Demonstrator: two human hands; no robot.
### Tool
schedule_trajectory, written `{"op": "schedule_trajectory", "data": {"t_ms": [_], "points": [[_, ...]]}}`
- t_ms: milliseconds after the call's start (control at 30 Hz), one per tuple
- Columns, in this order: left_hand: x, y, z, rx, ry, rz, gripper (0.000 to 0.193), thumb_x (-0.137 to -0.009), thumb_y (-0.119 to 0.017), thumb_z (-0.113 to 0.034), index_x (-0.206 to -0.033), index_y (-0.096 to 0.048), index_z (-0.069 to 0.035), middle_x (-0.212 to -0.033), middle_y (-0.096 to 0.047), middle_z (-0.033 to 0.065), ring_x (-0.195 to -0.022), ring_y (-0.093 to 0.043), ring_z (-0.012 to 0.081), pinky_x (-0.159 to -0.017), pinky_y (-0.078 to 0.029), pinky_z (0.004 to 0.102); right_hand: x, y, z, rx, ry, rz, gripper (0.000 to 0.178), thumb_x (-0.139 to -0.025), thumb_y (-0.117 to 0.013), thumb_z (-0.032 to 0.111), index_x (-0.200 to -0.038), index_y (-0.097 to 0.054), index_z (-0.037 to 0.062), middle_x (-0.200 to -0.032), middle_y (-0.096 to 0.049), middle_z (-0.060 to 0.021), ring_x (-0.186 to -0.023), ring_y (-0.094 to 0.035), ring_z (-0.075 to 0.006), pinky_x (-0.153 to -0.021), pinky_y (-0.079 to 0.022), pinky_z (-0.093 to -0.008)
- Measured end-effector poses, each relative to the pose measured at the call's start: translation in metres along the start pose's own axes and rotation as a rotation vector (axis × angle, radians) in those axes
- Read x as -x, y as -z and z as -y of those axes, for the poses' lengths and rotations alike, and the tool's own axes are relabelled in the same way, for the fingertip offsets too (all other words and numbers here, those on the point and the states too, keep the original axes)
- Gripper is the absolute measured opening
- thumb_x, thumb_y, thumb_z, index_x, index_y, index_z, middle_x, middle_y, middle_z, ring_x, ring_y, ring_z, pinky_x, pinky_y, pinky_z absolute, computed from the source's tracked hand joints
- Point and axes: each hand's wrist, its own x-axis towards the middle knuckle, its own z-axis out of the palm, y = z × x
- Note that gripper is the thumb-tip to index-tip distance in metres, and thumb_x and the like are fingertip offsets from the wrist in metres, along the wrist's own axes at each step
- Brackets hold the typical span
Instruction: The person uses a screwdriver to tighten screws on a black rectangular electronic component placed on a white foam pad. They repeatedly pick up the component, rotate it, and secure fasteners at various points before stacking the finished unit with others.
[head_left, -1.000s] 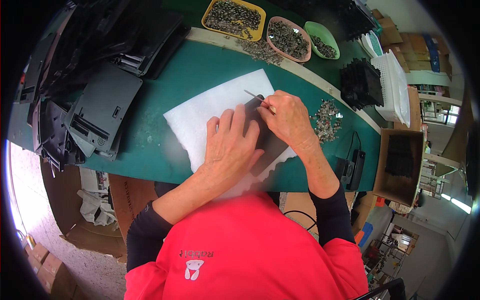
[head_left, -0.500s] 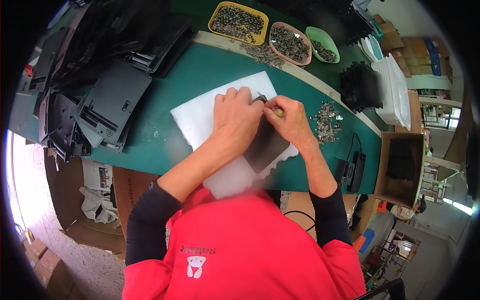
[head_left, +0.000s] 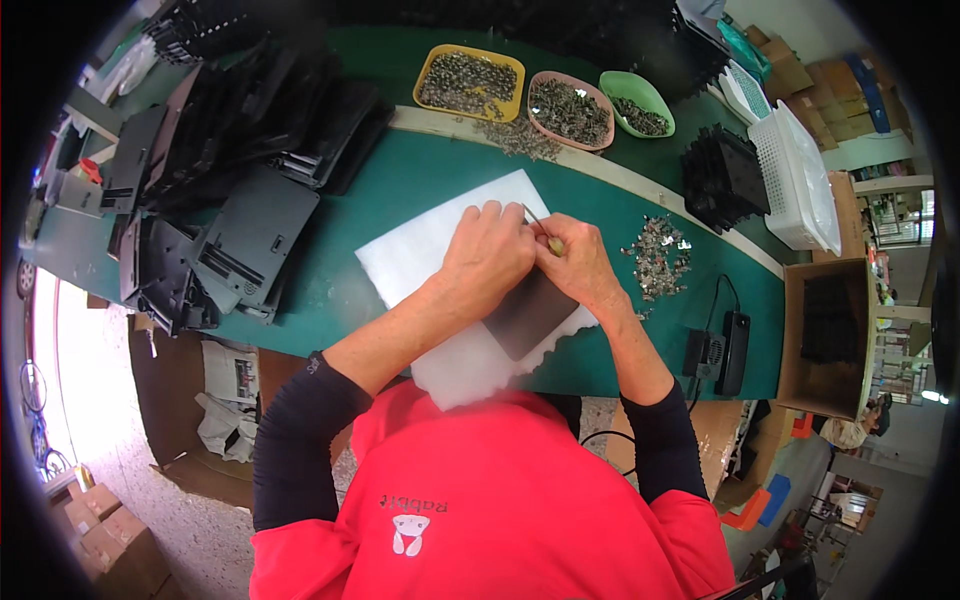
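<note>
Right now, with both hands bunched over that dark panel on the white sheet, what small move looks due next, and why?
Probably a slight press and turn of the thin tool in the right hand. Its tip lies where the left hand covers the top of the dark panel, which rests flat on the white foam sheet. What the tip touches is hidden, so this is only a guess.
</note>
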Motion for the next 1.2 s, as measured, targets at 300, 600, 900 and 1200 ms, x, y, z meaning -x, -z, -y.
{"op": "schedule_trajectory", "data": {"t_ms": [300,600,900,1200], "points": [[-0.006,0.010,0.005,0.295,0.133,0.064,0.014,-0.076,-0.063,-0.003,-0.089,-0.058,0.001,-0.087,-0.059,0.0166,-0.082,-0.059,0.0340,-0.070,-0.047,0.0437,0.004,0.003,0.005,-0.081,0.098,-0.096,0.015,-0.081,-0.073,0.008,-0.092,-0.070,-0.0024,-0.073,-0.059,-0.0073,-0.064,-0.053,-0.0135,-0.059,-0.043,-0.0286],[0.006,0.027,0.010,0.642,0.362,0.066,0.036,-0.081,-0.071,-0.019,-0.106,-0.059,0.003,-0.110,-0.059,0.0182,-0.103,-0.057,0.0341,-0.085,-0.047,0.0423,-0.002,0.017,0.016,-0.019,0.087,-0.051,0.015,-0.084,-0.068,0.011,-0.082,-0.064,-0.0033,-0.066,-0.060,-0.0086,-0.059,-0.056,-0.0141,-0.057,-0.045,-0.0301],[0.027,0.003,-0.004,0.262,0.336,-0.024,0.061,-0.073,-0.079,-0.029,-0.122,-0.058,0.001,-0.116,-0.055,0.0152,-0.108,-0.051,0.0303,-0.090,-0.039,0.0414,-0.012,0.000,-0.004,-0.078,-0.215,-0.048,0.020,-0.086,-0.064,0.016,-0.084,-0.063,-0.0035,-0.067,-0.061,-0.0175,-0.059,-0.059,-0.0244,-0.060,-0.048,-0.0366],[0.027,0.004,-0.004,0.326,0.390,0.037,0.062,-0.072,-0.079,-0.027,-0.123,-0.057,0.001,-0.104,-0.055,0.0129,-0.097,-0.051,0.0286,-0.081,-0.040,0.0398,-0.011,-0.001,0.007,0.146,-0.039,-0.044,0.014,-0.084,-0.065,0.011,-0.085,-0.061,-0.0023,-0.077,-0.064,-0.0206,-0.069,-0.062,-0.0389,-0.064,-0.049,-0.0430]]}}
